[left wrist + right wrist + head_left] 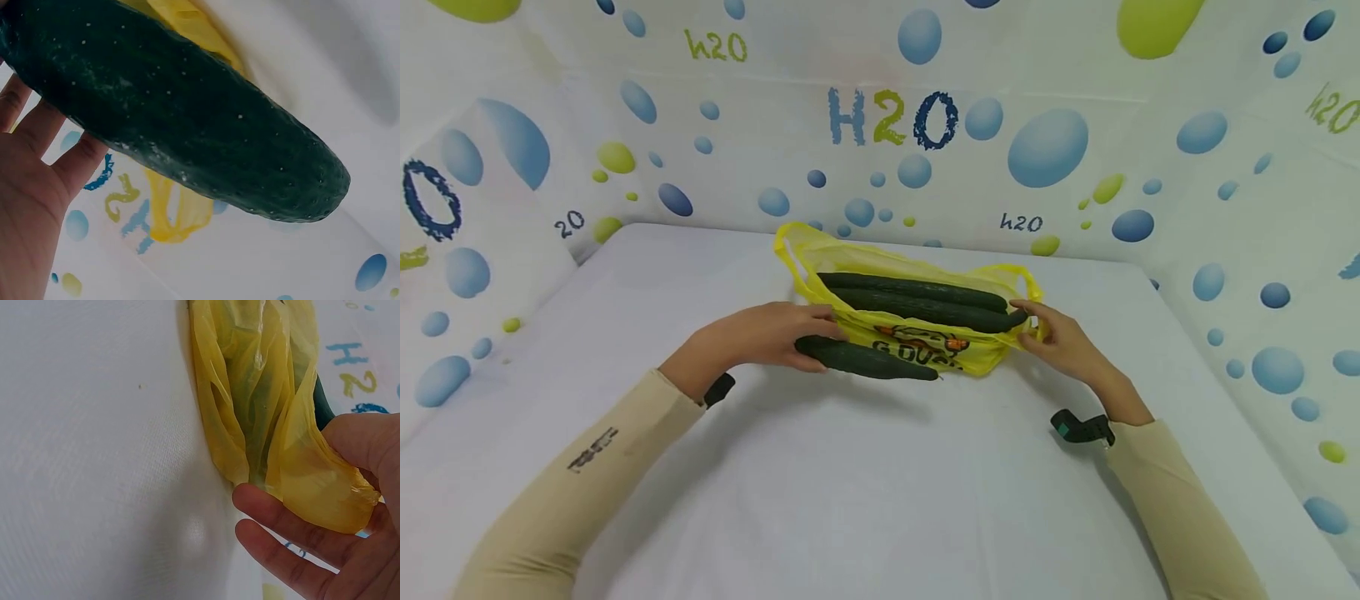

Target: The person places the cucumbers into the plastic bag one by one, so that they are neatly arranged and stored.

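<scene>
A dark green cucumber (872, 360) is held by its left end in my left hand (775, 333), above the table in front of a yellow plastic bag (988, 360). The left wrist view shows that same cucumber (187, 119) up close, with fingers (78, 159) behind it. Inside the bag's open mouth lie two more cucumbers, a rear one (917, 290) and a front one (925, 309). My right hand (1063, 340) grips the bag at its right end. In the right wrist view, the bag's yellow film (325, 487) bunches between thumb and fingers.
The bag's left handle loop (786, 242) stands up at the back. A white cloth covers the table (880, 492). Behind it hangs a white curtain (775, 158) with blue and green spots. Dark wrist devices show below the left wrist and near the right cuff.
</scene>
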Motion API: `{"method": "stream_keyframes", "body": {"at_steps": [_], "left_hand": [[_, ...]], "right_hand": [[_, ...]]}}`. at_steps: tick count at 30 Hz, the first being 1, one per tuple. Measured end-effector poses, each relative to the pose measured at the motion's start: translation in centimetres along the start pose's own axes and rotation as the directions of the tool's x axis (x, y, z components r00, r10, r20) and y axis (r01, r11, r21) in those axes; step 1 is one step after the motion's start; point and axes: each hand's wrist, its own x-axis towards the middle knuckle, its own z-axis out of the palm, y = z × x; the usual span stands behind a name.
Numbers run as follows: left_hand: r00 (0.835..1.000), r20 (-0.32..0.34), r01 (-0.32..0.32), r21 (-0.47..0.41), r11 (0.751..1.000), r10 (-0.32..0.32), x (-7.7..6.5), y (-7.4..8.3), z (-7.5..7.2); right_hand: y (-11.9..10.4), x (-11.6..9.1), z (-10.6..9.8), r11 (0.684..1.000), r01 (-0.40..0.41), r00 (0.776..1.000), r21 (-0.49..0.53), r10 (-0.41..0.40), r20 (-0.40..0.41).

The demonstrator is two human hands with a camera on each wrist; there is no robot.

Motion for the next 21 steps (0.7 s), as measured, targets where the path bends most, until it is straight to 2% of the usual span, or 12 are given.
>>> {"method": "stream_keyframes", "body": {"at_steps": [4, 7, 15, 21], "left_hand": [[1.000, 0.014, -0.022, 0.014, 1.000, 0.022, 0.7, 0.6, -0.6], [0.998, 0.050, -0.026, 0.019, 0.999, 0.025, 1.6, 1.3, -1.2], [0.988, 0.156, 0.001, 0.001, 1.000, -0.001, 3.0, 2.6, -2.3], [0.980, 0.198, 0.028, -0.018, 0.999, -0.023, 3.9, 3.5, -3.2]], "right_hand": [[0.1, 0.1, 0.1, 1.000, 0.000, 1.000, 0.000, 0.000, 0.006], [0.3, 0.1, 0.1, 1.000, 0.002, 1.000, -0.002, -0.002, 0.002], [0.3, 0.1, 0.1, 1.000, -0.006, 1.000, 0.013, 0.005, 0.010], [0.4, 0.2, 0.3, 1.000, -0.003, 1.000, 0.003, 0.003, -0.001]]}}
